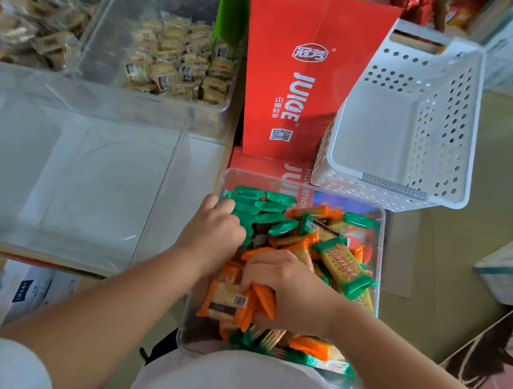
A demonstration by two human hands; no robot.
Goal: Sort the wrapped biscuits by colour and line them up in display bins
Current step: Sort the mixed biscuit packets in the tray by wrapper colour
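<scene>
A clear bin (380, 242) in front of me holds a mixed heap of wrapped biscuits. Green-wrapped biscuits (257, 205) stand lined up along its far left side, and more green ones (346, 266) lie scattered on top. Orange-wrapped biscuits (226, 300) fill the near left part. My left hand (215, 231) reaches into the bin with its fingers curled round the green row. My right hand (280, 281) grips a bunch of orange packs (265, 299) near the middle of the bin.
A large clear bin (67, 171) with nothing in it sits to the left. Behind it, another clear bin (220, 109) holds tan wrapped snacks. A red juice carton (298, 80) stands straight ahead, and a white perforated basket (444, 127) leans at the right.
</scene>
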